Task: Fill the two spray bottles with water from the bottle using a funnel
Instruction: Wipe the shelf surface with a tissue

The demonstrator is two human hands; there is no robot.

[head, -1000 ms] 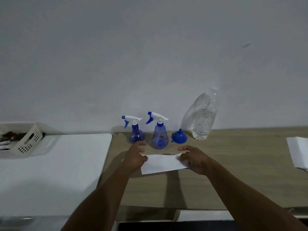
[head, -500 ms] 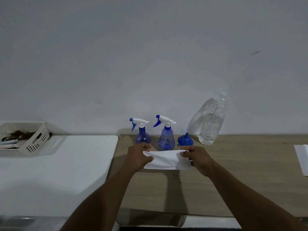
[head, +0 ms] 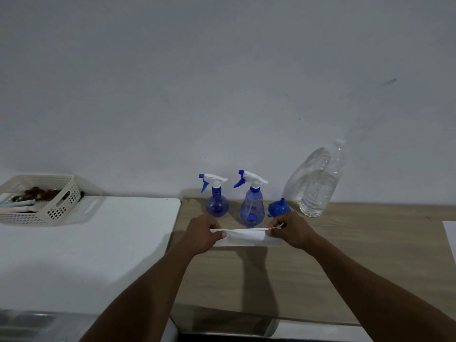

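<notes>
Two blue spray bottles with white trigger heads stand against the wall: a round one (head: 217, 204) on the left and a cone-shaped one (head: 252, 207) beside it. A blue funnel (head: 278, 208) lies upside down to their right. Further right stands a large clear water bottle (head: 318, 186) with its cap on. My left hand (head: 201, 234) and my right hand (head: 293, 230) each pinch one end of a white paper sheet (head: 246, 236), folded over and resting on the wooden table just in front of the spray bottles.
A white surface (head: 86, 255) adjoins the wooden table (head: 320, 267) on the left and carries a white perforated basket (head: 56, 208) with items inside. More white paper (head: 450, 235) lies at the table's right edge. A plain wall rises behind everything.
Both hands have moved the paper toward the spray bottles and folded it over, so it now shows as a narrow strip. The camera view has shifted slightly.
</notes>
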